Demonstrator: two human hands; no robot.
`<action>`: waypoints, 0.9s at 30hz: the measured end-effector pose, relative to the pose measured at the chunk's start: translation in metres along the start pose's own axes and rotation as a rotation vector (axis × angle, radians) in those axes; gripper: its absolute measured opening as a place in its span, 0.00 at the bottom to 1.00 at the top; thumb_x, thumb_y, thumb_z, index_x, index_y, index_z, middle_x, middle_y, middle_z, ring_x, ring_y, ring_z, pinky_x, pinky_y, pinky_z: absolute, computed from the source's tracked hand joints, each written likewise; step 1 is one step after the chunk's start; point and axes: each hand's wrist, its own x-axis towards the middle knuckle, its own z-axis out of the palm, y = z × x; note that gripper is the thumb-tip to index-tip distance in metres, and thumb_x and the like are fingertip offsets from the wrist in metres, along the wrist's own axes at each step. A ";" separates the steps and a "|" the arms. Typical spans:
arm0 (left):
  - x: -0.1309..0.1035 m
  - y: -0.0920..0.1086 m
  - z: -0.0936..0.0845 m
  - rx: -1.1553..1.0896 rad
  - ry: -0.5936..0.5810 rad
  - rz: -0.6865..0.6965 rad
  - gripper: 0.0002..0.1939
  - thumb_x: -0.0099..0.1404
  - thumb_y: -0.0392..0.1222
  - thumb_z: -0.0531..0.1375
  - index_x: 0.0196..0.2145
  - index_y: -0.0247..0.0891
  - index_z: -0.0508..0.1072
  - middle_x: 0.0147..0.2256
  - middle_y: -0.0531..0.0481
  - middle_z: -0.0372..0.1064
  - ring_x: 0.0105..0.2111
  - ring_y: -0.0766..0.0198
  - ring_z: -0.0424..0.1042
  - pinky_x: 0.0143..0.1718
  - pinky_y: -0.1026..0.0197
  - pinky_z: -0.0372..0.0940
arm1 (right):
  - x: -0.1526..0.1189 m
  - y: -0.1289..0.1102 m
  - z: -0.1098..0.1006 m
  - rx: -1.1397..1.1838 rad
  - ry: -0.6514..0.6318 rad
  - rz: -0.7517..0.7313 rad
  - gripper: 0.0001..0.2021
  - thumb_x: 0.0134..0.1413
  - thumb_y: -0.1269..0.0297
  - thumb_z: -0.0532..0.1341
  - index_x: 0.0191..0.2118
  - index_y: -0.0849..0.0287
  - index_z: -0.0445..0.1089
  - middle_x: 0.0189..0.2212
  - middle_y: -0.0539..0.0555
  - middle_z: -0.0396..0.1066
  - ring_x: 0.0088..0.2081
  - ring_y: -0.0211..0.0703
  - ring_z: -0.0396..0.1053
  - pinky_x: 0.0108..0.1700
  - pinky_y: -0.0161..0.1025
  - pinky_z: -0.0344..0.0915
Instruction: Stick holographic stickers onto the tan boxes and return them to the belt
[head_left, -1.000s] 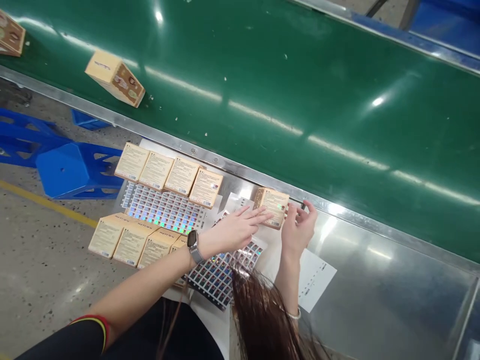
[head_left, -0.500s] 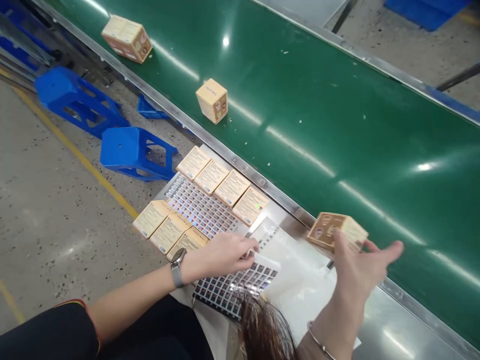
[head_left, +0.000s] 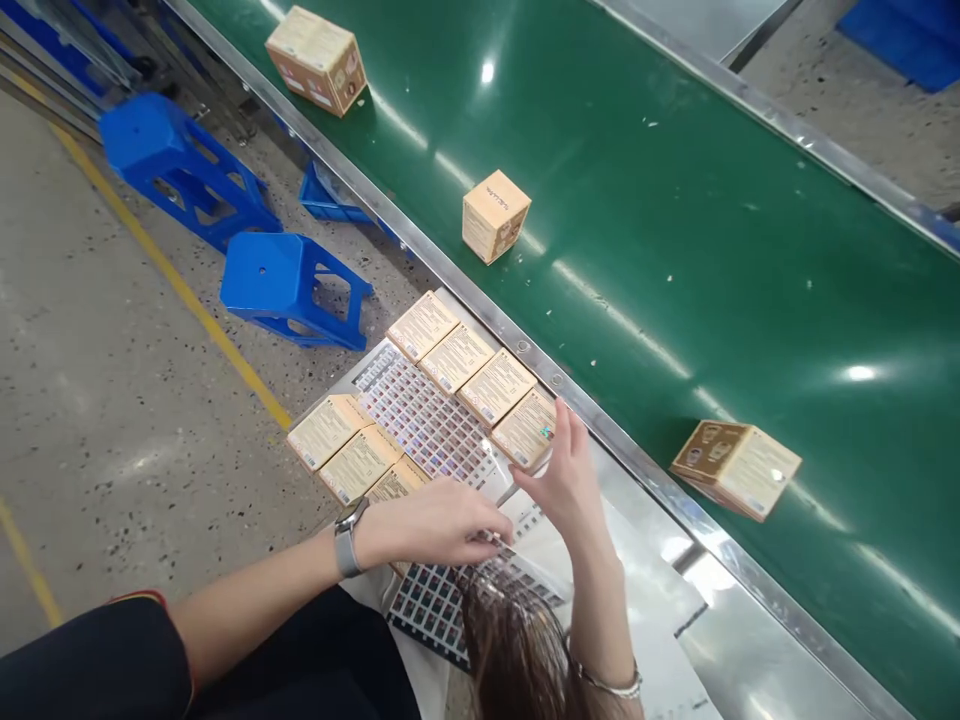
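Observation:
My left hand (head_left: 435,525), with a watch on its wrist, is closed in a pinch at the edge of a sheet of small stickers (head_left: 435,605); hair covers part of that sheet. My right hand (head_left: 566,480) has its thumb and fingers spread at the near corner of a cream box (head_left: 521,428), the last in the upper row. Whether it grips the box I cannot tell. A second sticker sheet (head_left: 420,405) lies between the upper row and a lower row of boxes (head_left: 326,432). My left forearm partly hides the lower row.
On the green conveyor belt (head_left: 675,200) are a brown and cream box (head_left: 739,468), a smaller box (head_left: 496,220) and a longer one (head_left: 315,62). A metal rail (head_left: 480,310) edges the belt. Blue stools (head_left: 262,275) stand on the floor at left.
My right hand has let go of the brown and cream box, now on the belt, and moved left to the upper row. The left hand stays at the sheet. The view has shifted.

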 end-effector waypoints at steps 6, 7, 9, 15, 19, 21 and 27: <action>-0.001 -0.001 -0.010 0.007 -0.009 -0.115 0.04 0.66 0.37 0.60 0.39 0.41 0.74 0.31 0.53 0.75 0.30 0.63 0.74 0.28 0.64 0.57 | -0.002 0.040 -0.058 -0.083 0.319 0.239 0.51 0.45 0.43 0.65 0.68 0.64 0.45 0.62 0.73 0.51 0.63 0.73 0.50 0.57 0.68 0.59; 0.000 0.000 -0.013 0.008 -0.007 -0.146 0.03 0.66 0.37 0.60 0.38 0.40 0.74 0.28 0.54 0.74 0.28 0.63 0.73 0.26 0.64 0.56 | -0.002 0.047 -0.071 -0.116 0.412 0.324 0.52 0.45 0.42 0.65 0.69 0.65 0.44 0.63 0.73 0.50 0.64 0.74 0.48 0.59 0.68 0.57; 0.001 0.001 -0.018 -0.012 0.001 -0.216 0.03 0.65 0.38 0.61 0.38 0.40 0.73 0.22 0.57 0.68 0.23 0.65 0.69 0.23 0.65 0.52 | -0.001 0.051 -0.087 -0.154 0.500 0.478 0.47 0.47 0.41 0.63 0.67 0.63 0.49 0.62 0.73 0.54 0.63 0.73 0.52 0.59 0.68 0.56; 0.002 -0.003 -0.020 -0.019 0.076 -0.247 0.02 0.65 0.39 0.61 0.36 0.39 0.73 0.18 0.58 0.61 0.20 0.66 0.63 0.23 0.65 0.49 | 0.049 0.008 -0.056 0.052 0.165 0.243 0.28 0.53 0.43 0.57 0.52 0.58 0.68 0.51 0.64 0.69 0.53 0.62 0.67 0.54 0.63 0.63; -0.002 -0.008 -0.018 -0.017 0.086 -0.182 0.02 0.64 0.38 0.62 0.33 0.39 0.74 0.22 0.56 0.68 0.22 0.67 0.66 0.23 0.65 0.50 | 0.136 -0.023 -0.024 0.175 0.205 0.109 0.36 0.52 0.50 0.61 0.64 0.59 0.55 0.62 0.66 0.56 0.61 0.59 0.59 0.58 0.59 0.61; -0.005 -0.010 -0.018 -0.032 0.101 -0.158 0.02 0.64 0.37 0.62 0.32 0.39 0.74 0.23 0.56 0.70 0.23 0.66 0.68 0.24 0.65 0.52 | 0.184 -0.031 -0.016 0.184 0.242 0.065 0.47 0.45 0.55 0.67 0.67 0.61 0.45 0.66 0.69 0.47 0.64 0.61 0.53 0.61 0.59 0.57; -0.019 -0.017 -0.021 -0.167 0.155 -0.177 0.06 0.67 0.40 0.60 0.37 0.39 0.77 0.30 0.52 0.76 0.29 0.64 0.73 0.31 0.65 0.59 | 0.237 -0.029 -0.029 0.167 0.223 0.055 0.40 0.36 0.58 0.70 0.59 0.61 0.60 0.56 0.65 0.61 0.56 0.60 0.63 0.58 0.59 0.59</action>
